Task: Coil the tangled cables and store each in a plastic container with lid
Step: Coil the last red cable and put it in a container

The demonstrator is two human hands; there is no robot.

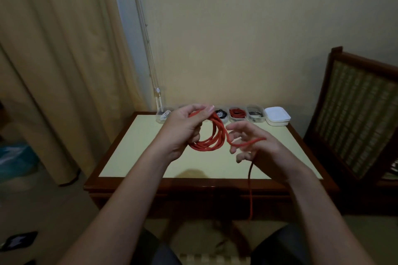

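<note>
A pale curtain (pixel 53 60) hangs at the left, beside a counter (pixel 133 157) with a creamy top and a dark wood border. Above it the person's left hand (pixel 183 129) is closed around the top of the red cable (pixel 206 146). The cable hangs from that grip as a bundle of several round loops, thick and matte. Whether its lowest turns touch the counter I cannot tell. One strand leads rightward out of the coil and lies across the right hand (pixel 254 142), whose fingers are spread and loosely bent, not clamped. From there the tail drops past the counter's near edge. Along the far edge runs a row of clear containers (pixel 257 121) holding white, black, red and grey cables, then a stack of white lids (pixel 277 116). A wooden chair (pixel 355 118) stands at the right.
</note>
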